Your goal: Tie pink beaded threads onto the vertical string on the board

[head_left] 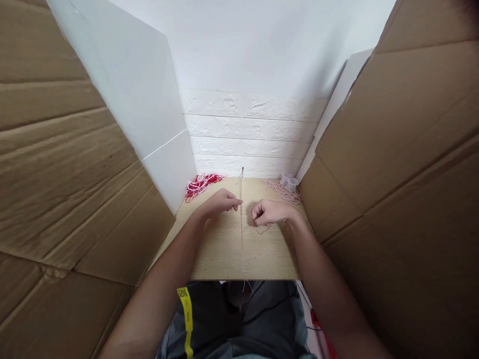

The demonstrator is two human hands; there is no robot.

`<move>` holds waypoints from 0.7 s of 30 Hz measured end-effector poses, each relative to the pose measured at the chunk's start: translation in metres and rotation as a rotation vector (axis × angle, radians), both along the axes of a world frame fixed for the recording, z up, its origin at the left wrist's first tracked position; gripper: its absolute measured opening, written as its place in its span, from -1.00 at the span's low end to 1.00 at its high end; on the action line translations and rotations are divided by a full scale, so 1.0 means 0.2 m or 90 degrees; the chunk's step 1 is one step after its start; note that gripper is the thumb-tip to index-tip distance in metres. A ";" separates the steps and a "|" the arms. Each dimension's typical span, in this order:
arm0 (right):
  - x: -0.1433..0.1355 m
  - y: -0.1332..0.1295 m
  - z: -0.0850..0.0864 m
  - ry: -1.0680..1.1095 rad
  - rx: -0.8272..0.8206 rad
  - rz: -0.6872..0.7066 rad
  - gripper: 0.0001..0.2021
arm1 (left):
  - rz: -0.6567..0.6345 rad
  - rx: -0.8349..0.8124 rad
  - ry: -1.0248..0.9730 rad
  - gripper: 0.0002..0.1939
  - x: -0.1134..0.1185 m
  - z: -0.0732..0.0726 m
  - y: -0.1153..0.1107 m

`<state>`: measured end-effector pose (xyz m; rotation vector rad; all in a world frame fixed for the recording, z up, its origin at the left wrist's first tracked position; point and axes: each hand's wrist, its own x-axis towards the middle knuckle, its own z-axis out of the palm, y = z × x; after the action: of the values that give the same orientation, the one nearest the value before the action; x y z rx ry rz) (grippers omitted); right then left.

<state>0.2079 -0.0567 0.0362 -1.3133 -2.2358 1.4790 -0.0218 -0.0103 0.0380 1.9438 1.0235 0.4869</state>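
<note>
Cord (242,219) stretched down the middle of the frame over a wooden board (217,249). Left hand (224,202) just left of centre, fingers folded in, tips at the cord; cannot tell if gripped. Right hand (270,213) just right, curled closed, thin thread (265,231) just below; cannot tell if held. Centre-left of frame, red-and-white cords (202,186); centre-right, pale cords (282,191) beside clear cups (290,183).

Printed matter: yellow strip (188,321), below near edge of counter (215,254), toward its left corner. Square black-patterned code (182,292) at strip's upper end, nearest counter. Farther from counter, along strip: small dark lettering (188,315), too small to read. No legible words or numbers.
</note>
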 end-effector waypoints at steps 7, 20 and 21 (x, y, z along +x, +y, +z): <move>-0.03 0.01 -0.05 -0.046 0.010 0.001 -0.94 | -0.060 -0.023 0.115 -0.65 -0.02 -0.01 0.01; -0.07 0.06 -0.14 0.027 0.166 -0.016 -0.95 | -0.186 0.020 0.136 -0.74 -0.02 -0.03 0.03; -0.07 0.06 -0.15 0.027 0.174 -0.016 -0.96 | -0.189 0.018 0.135 -0.74 -0.02 -0.03 0.02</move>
<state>0.1934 -0.0449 0.0062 -1.2087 -2.2850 1.1310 -0.0260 -0.0058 0.0319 2.1618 0.8383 0.1311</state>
